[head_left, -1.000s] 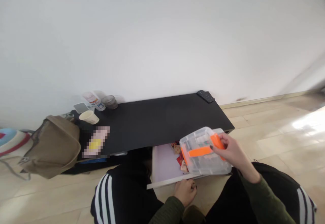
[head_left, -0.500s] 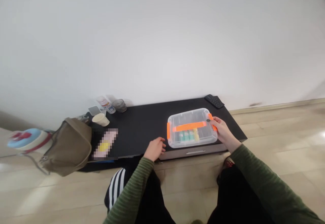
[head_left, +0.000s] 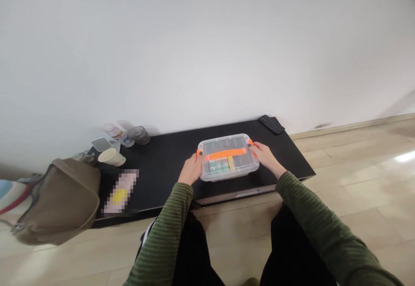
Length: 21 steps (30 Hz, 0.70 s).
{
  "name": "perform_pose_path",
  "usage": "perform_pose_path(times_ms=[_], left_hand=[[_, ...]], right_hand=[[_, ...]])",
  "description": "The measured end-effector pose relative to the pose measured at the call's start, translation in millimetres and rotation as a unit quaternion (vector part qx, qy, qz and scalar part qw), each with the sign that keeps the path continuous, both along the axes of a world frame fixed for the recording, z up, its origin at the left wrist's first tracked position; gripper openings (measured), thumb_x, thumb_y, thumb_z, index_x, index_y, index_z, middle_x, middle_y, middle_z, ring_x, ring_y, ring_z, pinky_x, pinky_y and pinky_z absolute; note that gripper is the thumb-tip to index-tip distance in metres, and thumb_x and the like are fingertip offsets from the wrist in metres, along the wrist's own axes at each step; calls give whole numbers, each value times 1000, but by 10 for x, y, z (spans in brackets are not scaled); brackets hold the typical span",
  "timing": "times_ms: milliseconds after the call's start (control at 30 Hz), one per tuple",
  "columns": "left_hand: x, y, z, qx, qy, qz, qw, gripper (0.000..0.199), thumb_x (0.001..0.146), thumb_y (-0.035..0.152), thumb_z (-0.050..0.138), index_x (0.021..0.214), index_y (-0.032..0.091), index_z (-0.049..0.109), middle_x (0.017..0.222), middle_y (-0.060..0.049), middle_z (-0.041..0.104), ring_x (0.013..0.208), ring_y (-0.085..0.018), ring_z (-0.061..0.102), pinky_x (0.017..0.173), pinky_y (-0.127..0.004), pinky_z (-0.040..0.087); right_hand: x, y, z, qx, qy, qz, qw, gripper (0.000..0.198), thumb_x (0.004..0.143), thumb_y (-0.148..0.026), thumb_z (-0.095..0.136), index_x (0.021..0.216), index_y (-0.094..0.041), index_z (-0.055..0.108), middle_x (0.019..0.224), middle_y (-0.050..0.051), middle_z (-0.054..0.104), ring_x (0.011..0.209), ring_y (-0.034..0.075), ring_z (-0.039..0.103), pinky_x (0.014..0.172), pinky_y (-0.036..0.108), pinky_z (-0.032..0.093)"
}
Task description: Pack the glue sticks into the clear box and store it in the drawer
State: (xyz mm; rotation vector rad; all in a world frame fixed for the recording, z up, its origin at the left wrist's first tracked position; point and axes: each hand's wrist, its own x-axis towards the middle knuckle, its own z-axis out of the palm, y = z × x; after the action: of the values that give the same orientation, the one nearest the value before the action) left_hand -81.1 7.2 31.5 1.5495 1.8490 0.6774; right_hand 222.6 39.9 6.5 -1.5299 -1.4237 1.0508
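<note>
A clear plastic storage box (head_left: 228, 169) with an orange handle (head_left: 226, 154) and orange side latches is on or just above the black cabinet top (head_left: 168, 160). Through its lid I see small green-and-white packs and a yellow item. My left hand (head_left: 190, 168) grips the left side, thumb at the latch there. On the other side, my right hand (head_left: 264, 155) holds the right edge, with its thumb on that latch. Both hands hide parts of the box's ends. The lid looks closed.
To the left stand a brown bag (head_left: 65, 199), a paper cup (head_left: 112, 157), a white spray can or bottle (head_left: 119, 134) and a dark glass jar (head_left: 139, 134). A pixelated pink item (head_left: 121, 191) lies nearby. Dark keypad-like objects (head_left: 271, 124) sit at the back right, against the wall.
My left hand has moved up and taken hold of the box's left side. The box has shifted left and back slightly, with my right hand still on its right edge.
</note>
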Motion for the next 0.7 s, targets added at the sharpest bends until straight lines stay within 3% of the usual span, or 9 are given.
perform_pose_path(times_ms=[267,333,433,533,700], left_hand=[[-70,-6,6,5,-27,6,1000,40,93,47,34,77,20,57,85,-8,66,80,-22,59,72,-31,43],[-55,-16,-1,-8,-58,17,998,39,93,47,34,73,20,55,76,-6,64,70,-19,57,65,-29,42],[-21,-18,-30,-33,-107,29,993,38,92,44,33,69,20,50,62,-3,58,55,-16,51,55,-28,38],[-4,5,-89,-11,-106,30,994,36,92,41,34,65,21,48,59,-2,56,55,-16,50,54,-28,38],[-16,43,-205,38,-104,45,993,35,92,35,35,62,21,47,60,-3,56,61,-17,52,57,-28,38]], right_hand=[[118,64,-67,-60,92,6,994,36,84,-47,47,61,-20,49,53,-4,50,52,11,42,51,24,32],[126,93,-77,-30,75,-22,997,36,83,-51,51,67,-18,57,61,-2,58,58,12,48,56,24,37],[71,123,-39,28,77,-50,995,37,86,-51,53,91,-18,68,91,4,70,82,17,60,75,27,46],[-17,141,16,44,51,-15,998,40,81,-42,62,116,-22,66,117,6,67,105,21,61,93,34,45],[-61,133,56,77,-55,45,994,37,81,-31,58,118,-27,65,112,2,69,103,22,62,96,38,45]])
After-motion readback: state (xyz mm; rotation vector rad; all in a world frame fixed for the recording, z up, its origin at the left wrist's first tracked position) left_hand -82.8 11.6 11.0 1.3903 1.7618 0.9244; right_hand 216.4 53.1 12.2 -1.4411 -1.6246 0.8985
